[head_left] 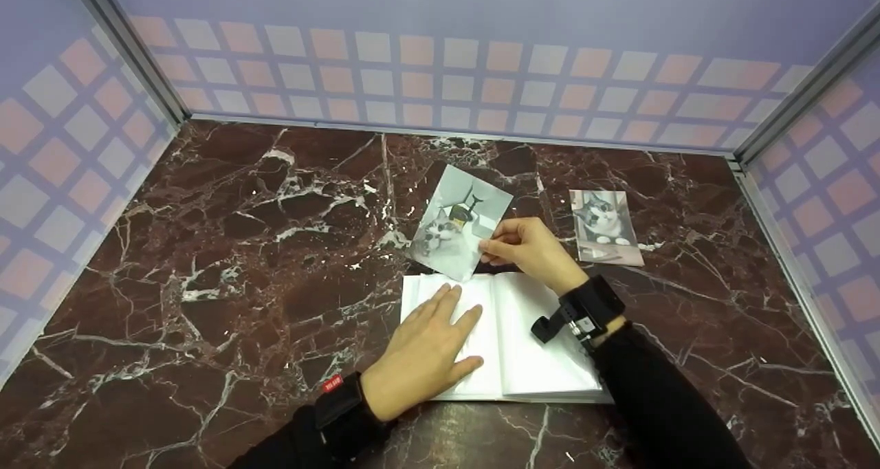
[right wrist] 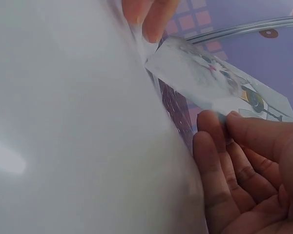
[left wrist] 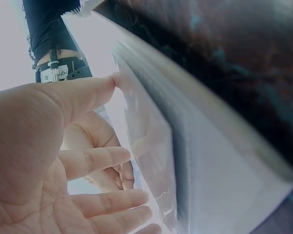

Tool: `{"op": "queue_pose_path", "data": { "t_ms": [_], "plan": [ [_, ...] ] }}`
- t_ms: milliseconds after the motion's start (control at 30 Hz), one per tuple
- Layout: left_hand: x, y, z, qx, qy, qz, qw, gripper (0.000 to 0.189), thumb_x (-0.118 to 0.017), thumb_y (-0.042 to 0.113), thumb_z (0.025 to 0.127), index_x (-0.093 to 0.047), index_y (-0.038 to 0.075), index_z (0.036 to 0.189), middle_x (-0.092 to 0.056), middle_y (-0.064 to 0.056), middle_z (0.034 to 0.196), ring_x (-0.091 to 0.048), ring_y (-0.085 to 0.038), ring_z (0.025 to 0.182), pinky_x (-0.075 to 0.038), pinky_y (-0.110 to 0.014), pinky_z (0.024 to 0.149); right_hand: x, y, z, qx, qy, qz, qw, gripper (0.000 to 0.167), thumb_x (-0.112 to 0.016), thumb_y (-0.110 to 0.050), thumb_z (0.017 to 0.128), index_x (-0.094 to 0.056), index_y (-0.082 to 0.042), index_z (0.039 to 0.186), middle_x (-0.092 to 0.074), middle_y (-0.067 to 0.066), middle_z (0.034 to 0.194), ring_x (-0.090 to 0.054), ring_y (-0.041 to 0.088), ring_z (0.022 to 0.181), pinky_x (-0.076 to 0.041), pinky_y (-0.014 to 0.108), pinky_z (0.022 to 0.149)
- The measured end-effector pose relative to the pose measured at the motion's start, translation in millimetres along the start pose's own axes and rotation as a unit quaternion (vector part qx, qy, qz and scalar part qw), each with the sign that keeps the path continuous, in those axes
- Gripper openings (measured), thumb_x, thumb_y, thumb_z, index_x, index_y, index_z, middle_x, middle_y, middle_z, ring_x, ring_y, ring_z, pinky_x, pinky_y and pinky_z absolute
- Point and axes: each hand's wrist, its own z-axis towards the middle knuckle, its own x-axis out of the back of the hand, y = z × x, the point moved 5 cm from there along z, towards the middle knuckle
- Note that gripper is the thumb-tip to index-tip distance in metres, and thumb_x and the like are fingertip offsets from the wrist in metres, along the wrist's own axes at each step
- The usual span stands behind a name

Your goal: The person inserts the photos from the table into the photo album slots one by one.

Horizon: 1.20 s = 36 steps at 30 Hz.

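Note:
An album [head_left: 543, 359] with clear-sleeved white pages lies spread on the table. My left hand [head_left: 423, 345] rests on its left page, fingers outstretched; the left wrist view shows the fingertips [left wrist: 122, 155] at the page surface. Between thumb and fingers my right hand [head_left: 529, 249] pinches the right edge of a cat photo [head_left: 440, 238], tilted, its lower corner overlapping the top edge of the left page. In the right wrist view that photo [right wrist: 205, 73] points its corner at the sleeve opening, near the left hand's fingertips [right wrist: 156, 24].
A second cat photo [head_left: 605, 228] lies on the dark red marbled table [head_left: 275, 283], to the right beyond the album. Checkered panels [head_left: 454, 70] wall in the table's back and both sides. Black bands sit on both wrists.

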Motion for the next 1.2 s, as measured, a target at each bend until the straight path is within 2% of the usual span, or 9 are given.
{"op": "queue_pose_path", "data": {
  "t_ms": [200, 500, 733, 1000, 1200],
  "plan": [
    [-1.1, -0.4, -0.8, 0.003, -0.008, -0.005, 1.0000, 0.070, -0.073, 0.052, 0.098, -0.057, 0.012, 0.154, -0.046, -0.029, 0.163, -0.047, -0.044, 0.153, -0.048, -0.055, 0.122, 4.0, 2.4, 1.0, -0.013, 0.002, 0.001, 0.9999, 0.015, -0.074, -0.007, 0.100, -0.070, 0.007, 0.099, -0.081, 0.008, 0.086, -0.077, 0.013, 0.079, -0.068, 0.029, 0.081],
    [-5.7, -2.1, -1.4, 0.023, -0.058, -0.026, 0.9977, 0.070, -0.067, 0.050, 0.103, -0.051, 0.012, 0.160, -0.037, -0.031, 0.168, -0.043, -0.046, 0.155, -0.046, -0.056, 0.123, 9.1, 6.9, 1.7, -0.032, -0.013, -0.043, 0.9985, 0.014, -0.074, -0.008, 0.100, -0.070, 0.004, 0.096, -0.079, 0.003, 0.084, -0.075, 0.010, 0.074, -0.067, 0.025, 0.076],
    [-6.7, -2.5, -1.8, 0.024, -0.065, -0.025, 0.9972, 0.070, -0.065, 0.049, 0.104, -0.048, 0.013, 0.161, -0.035, -0.031, 0.170, -0.042, -0.046, 0.156, -0.046, -0.057, 0.123, 7.4, 5.3, 1.2, -0.021, -0.030, -0.083, 0.9958, 0.015, -0.074, -0.010, 0.100, -0.071, 0.003, 0.093, -0.081, 0.009, 0.086, -0.075, 0.009, 0.074, -0.065, 0.022, 0.073],
    [-7.4, -3.1, -1.2, 0.029, -0.075, -0.028, 0.9963, 0.072, -0.063, 0.051, 0.105, -0.046, 0.013, 0.163, -0.031, -0.030, 0.171, -0.039, -0.046, 0.157, -0.044, -0.058, 0.124, 6.6, 4.6, 3.3, -0.018, -0.040, -0.116, 0.9923, 0.016, -0.074, -0.009, 0.101, -0.069, 0.001, 0.090, -0.079, 0.006, 0.081, -0.072, 0.008, 0.069, -0.062, 0.020, 0.068],
    [-7.4, -2.5, -1.7, 0.030, -0.076, -0.028, 0.9963, 0.072, -0.063, 0.050, 0.105, -0.046, 0.012, 0.163, -0.031, -0.031, 0.171, -0.038, -0.047, 0.157, -0.043, -0.058, 0.124, 6.9, -1.3, 2.9, -0.015, -0.021, -0.156, 0.9875, 0.016, -0.075, -0.011, 0.100, -0.071, 0.000, 0.089, -0.081, 0.014, 0.086, -0.071, 0.008, 0.067, -0.063, 0.022, 0.066]
  ]
}}
